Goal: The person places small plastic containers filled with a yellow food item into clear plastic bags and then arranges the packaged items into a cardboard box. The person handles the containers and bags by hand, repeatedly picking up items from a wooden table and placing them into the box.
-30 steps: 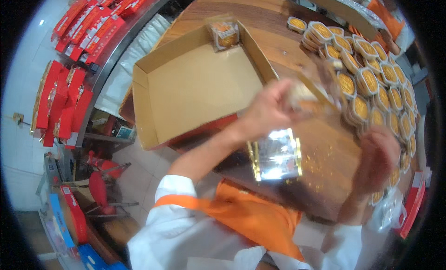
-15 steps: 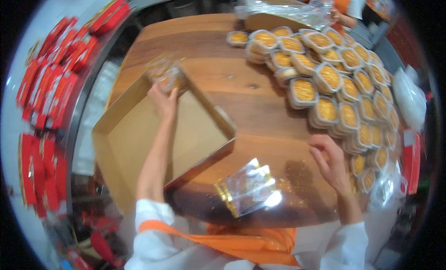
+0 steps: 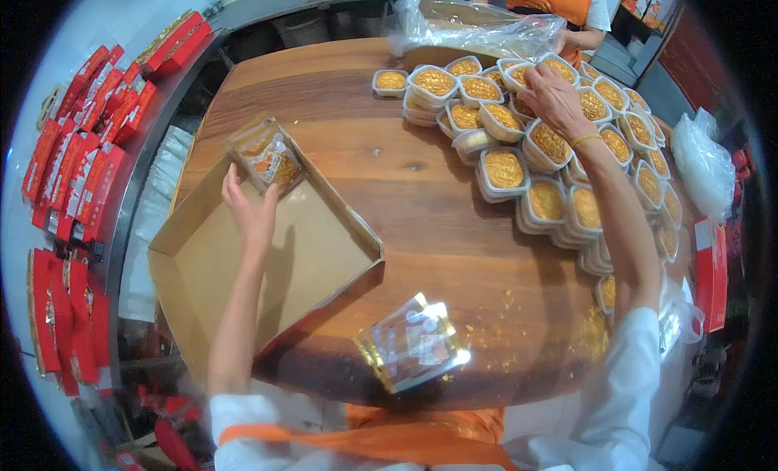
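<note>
An orange apron lies nearest, below both hands. Beyond it, on the near part of the desk, clear packets with gold edges overlap, to the right of the left fingers and closer to the body. The left forearm reaches over an open cardboard box. The left hand has its fingers spread wide; a wrapped pastry is just past their tips, in the box's far corner, though contact cannot be told. To the right, the right hand bends its fingers down onto a tubbed pastry; whether they grip it cannot be told. Stacked tubs of golden pastries surround those fingers. Past them lie clear plastic sheeting and a co-worker's orange apron front.
</note>
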{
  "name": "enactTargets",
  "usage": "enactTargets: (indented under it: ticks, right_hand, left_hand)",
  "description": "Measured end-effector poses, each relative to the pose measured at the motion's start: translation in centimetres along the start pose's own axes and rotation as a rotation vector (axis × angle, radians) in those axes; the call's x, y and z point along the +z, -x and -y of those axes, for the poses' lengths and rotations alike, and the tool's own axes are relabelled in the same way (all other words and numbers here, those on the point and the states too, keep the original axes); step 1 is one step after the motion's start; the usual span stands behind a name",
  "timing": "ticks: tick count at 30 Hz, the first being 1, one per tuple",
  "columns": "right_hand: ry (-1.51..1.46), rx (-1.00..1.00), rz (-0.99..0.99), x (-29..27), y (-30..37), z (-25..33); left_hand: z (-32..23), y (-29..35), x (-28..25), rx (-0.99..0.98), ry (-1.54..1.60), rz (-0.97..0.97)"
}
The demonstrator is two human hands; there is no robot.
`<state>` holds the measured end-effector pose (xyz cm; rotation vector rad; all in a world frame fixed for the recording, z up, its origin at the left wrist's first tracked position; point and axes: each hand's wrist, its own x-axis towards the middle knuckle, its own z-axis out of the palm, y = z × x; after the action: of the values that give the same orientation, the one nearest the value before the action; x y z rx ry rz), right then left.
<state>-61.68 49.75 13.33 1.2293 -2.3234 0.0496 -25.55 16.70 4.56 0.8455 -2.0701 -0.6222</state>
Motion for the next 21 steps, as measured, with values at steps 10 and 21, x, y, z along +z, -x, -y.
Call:
enactTargets:
  ticks: [10, 21]
  right_hand:
    - [-0.825, 0.304, 0.005, 2.1, 1.7, -3.3]
    - [-1.877, 0.973, -0.057, -8.1, 28.7, 11.4]
  left_hand:
    - [-10.9, 18.3, -4.3, 0.307, 0.103, 0.529]
    - [-10.0, 27.0, -0.2, 0.563, -0.045, 0.687]
